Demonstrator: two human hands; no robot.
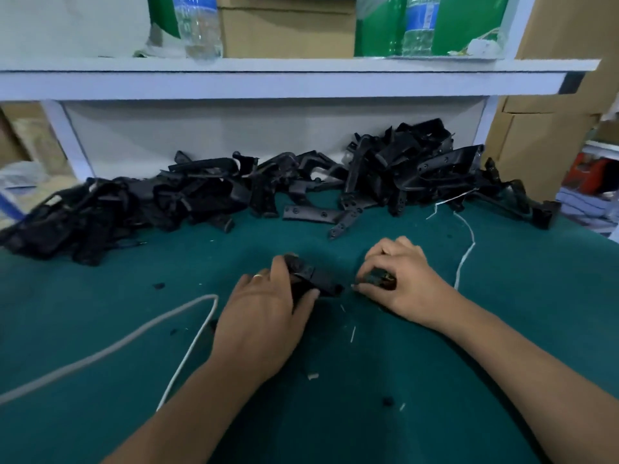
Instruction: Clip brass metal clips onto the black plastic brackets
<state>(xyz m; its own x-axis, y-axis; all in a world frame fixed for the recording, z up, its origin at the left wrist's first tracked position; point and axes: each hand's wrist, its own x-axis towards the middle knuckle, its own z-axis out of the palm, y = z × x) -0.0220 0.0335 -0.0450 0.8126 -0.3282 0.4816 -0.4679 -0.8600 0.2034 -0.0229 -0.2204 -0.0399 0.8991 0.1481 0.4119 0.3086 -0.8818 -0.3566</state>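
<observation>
Green mat (100,313) (left hand (264,316) grips bracket (313,277))

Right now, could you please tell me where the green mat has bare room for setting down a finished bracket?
Bare green mat lies right of the thin white string, and between the hands and the heap of black plastic brackets. The back edge is crowded with that heap; the thick white cord crosses the left side.
</observation>
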